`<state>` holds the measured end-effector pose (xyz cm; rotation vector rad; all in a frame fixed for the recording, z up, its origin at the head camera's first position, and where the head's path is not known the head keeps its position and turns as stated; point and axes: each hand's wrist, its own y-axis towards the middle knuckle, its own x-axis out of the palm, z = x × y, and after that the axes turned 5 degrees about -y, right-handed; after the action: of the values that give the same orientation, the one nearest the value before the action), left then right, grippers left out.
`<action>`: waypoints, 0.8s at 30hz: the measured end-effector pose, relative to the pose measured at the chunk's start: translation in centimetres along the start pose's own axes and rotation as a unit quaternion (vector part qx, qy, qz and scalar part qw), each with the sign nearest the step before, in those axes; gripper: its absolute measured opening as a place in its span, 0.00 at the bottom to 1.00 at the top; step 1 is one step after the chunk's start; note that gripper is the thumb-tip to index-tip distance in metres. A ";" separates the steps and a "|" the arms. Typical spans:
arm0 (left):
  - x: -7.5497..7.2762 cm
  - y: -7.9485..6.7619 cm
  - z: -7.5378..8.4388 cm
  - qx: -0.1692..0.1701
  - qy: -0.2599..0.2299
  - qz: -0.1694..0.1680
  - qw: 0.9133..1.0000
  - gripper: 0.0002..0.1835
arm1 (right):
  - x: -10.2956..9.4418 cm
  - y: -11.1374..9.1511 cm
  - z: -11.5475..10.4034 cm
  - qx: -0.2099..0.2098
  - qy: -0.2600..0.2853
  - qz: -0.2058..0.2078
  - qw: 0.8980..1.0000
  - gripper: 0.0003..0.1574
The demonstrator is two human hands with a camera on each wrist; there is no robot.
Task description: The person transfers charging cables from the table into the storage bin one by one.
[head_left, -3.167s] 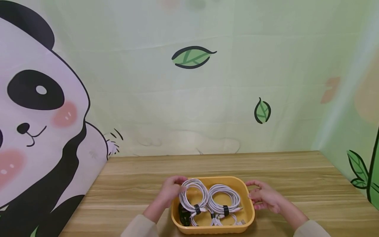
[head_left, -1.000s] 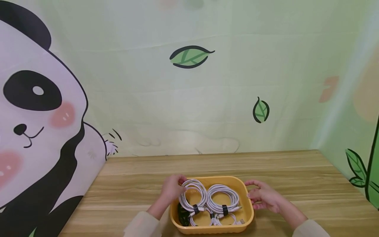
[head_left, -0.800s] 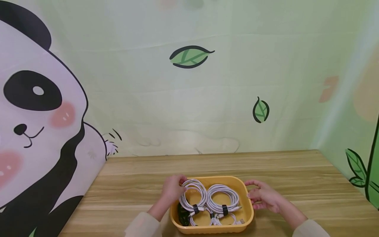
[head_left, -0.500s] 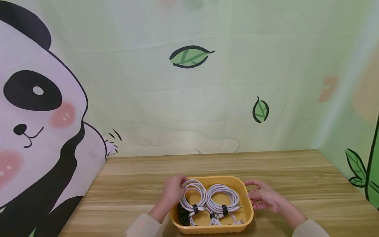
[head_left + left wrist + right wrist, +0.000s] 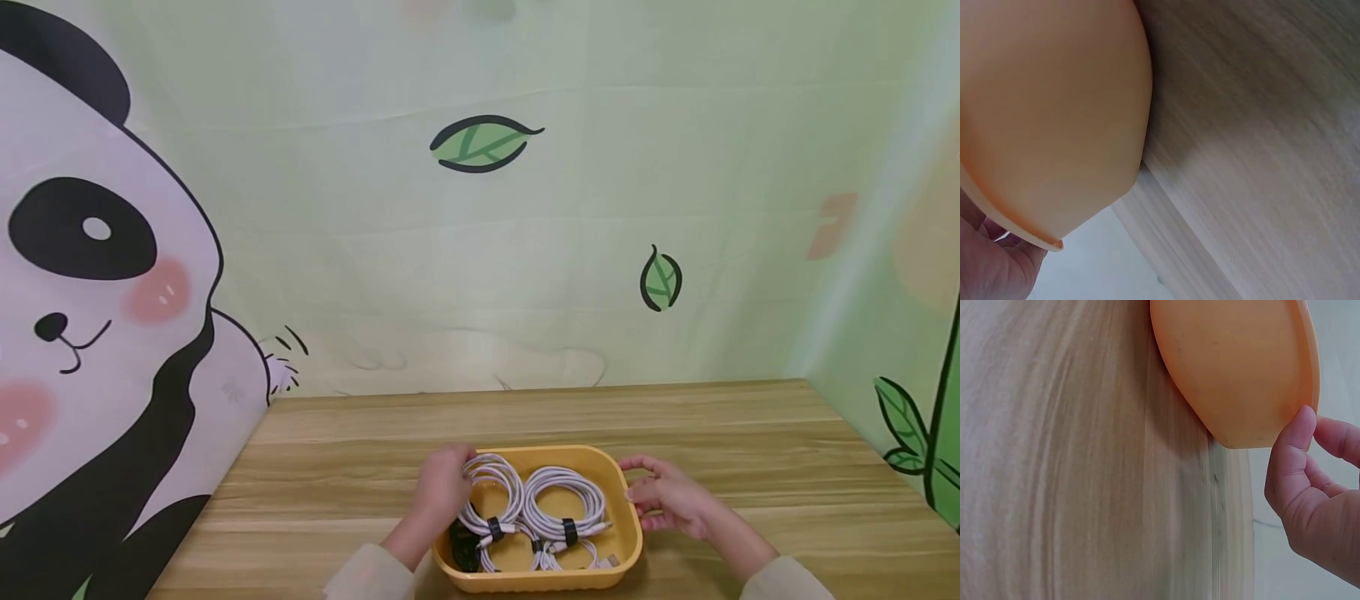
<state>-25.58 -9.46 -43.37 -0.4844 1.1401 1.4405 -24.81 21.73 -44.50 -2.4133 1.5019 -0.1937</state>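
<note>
A yellow plastic bin [image 5: 632,546] sits at the table's front and holds white cable coils with black straps. My left hand [image 5: 441,487] reaches over its far left corner and pinches the left coil [image 5: 517,483]; the fingertips are largely hidden. In the left wrist view, part of the left hand [image 5: 991,265] shows past the rim. My right hand [image 5: 671,497] grips the right rim between thumb and fingers, which the right wrist view shows as a pinch by the right hand [image 5: 1316,494]. Beside it lies the right coil [image 5: 566,504], untouched.
Smaller white cables [image 5: 525,554] lie at the bin's near side, beside a dark, shiny object [image 5: 465,546] in the left corner. A wooden table [image 5: 337,467] surrounds the bin, and a printed backdrop [image 5: 525,250] with a panda stands behind.
My left hand has shifted slightly right and turned over the left coil, covering more of its edge. My right hand keeps its hold on the rim, and the bin stays in place.
</note>
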 end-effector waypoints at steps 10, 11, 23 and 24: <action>0.5 -0.4 0.1 0.014 0.009 0.016 1.000 0.15 | 0.0 0.0 0.0 0.003 -0.001 0.003 1.000 0.39; 0.5 -0.5 0.1 0.017 0.008 0.017 1.000 0.16 | 0.0 0.0 0.0 0.002 -0.001 0.003 1.000 0.40; 1.4 -1.1 -0.1 0.059 0.050 0.048 0.996 0.18 | 0.1 -0.1 0.0 0.001 0.002 -0.003 1.000 0.40; 1.4 -1.1 -0.1 0.064 0.058 0.049 0.995 0.17 | 0.1 -0.1 -0.1 0.001 0.002 -0.004 1.000 0.40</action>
<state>-24.95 -8.98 -45.02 -0.4315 1.3564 1.4289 -24.74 21.69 -44.42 -2.4179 1.4936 -0.2022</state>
